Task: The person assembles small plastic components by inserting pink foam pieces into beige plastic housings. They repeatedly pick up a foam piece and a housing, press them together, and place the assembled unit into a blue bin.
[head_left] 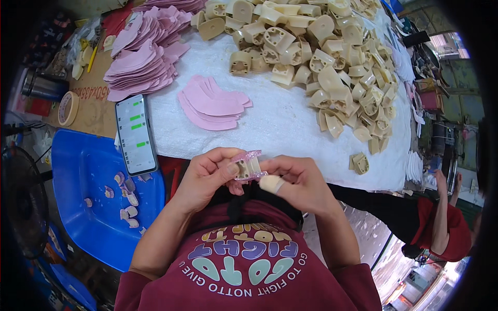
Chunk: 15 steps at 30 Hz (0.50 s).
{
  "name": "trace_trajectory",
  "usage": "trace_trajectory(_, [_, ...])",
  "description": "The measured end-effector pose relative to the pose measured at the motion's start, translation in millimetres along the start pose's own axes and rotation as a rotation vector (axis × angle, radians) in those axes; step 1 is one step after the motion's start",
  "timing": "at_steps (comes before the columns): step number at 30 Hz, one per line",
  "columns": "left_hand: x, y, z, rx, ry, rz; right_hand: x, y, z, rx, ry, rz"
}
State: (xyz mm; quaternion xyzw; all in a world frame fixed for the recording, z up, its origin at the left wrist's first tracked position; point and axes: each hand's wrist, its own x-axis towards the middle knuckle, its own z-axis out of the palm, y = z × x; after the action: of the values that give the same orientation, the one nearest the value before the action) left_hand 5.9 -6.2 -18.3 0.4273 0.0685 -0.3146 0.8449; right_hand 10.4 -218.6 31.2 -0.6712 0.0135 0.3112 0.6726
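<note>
In front of my belly I hold a cream-coloured plastic shoe heel (pixel 251 169) with holes in its face. Shiny pink covering material (pixel 251 154) runs along its upper and lower sides. My left hand (pixel 207 176) is closed around the heel's left end, its thumb on the face. From the other side my right hand (pixel 302 185) pinches at the covering by the heel's right end. A pale finger cot covers my right thumb (pixel 271 184). Beyond my hands, several curved pink pieces (pixel 210 106) lie fanned out on the white cloth (pixel 280 122).
A big pile of cream heels (pixel 332 67) covers the far right; a few heels (pixel 359 163) sit nearer. Stacked pink pieces (pixel 142 67) lie far left. A phone (pixel 136 136) rests beside a blue basin (pixel 78 207) with covered heels (pixel 128 194). Another person (pixel 441 223) is at right.
</note>
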Motion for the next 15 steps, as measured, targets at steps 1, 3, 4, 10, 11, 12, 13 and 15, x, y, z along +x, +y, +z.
trace_trajectory(1, [0.2,-0.7,0.1,-0.001,-0.017,0.009,0.0,2.0,3.5,-0.004,0.008,0.002])
trace_trajectory(3, [0.0,-0.7,1.1,0.077,-0.055,0.047,1.2,8.5,4.2,-0.054,0.041,0.033])
trace_trajectory(4, [-0.4,-0.1,1.2,0.119,-0.073,0.068,2.2,10.1,4.6,-0.078,0.056,0.047])
trace_trajectory(10, [-3.0,-2.9,2.0,0.173,-0.083,0.078,4.7,2.0,1.7,-0.05,0.043,0.0])
trace_trajectory(11, [-2.9,-3.3,2.4,0.178,-0.107,0.081,5.1,-1.1,2.1,-0.04,0.057,-0.011])
trace_trajectory(12, [-3.2,-3.9,2.7,0.182,-0.129,0.084,6.0,-4.5,3.6,-0.029,0.07,-0.02])
trace_trajectory(13, [-3.6,-4.4,3.0,0.186,-0.151,0.087,6.4,-6.2,4.4,-0.019,0.081,-0.029])
trace_trajectory(15, [-5.9,-3.5,5.2,0.22,-0.146,0.078,5.6,-5.8,1.0,-0.089,0.059,-0.001])
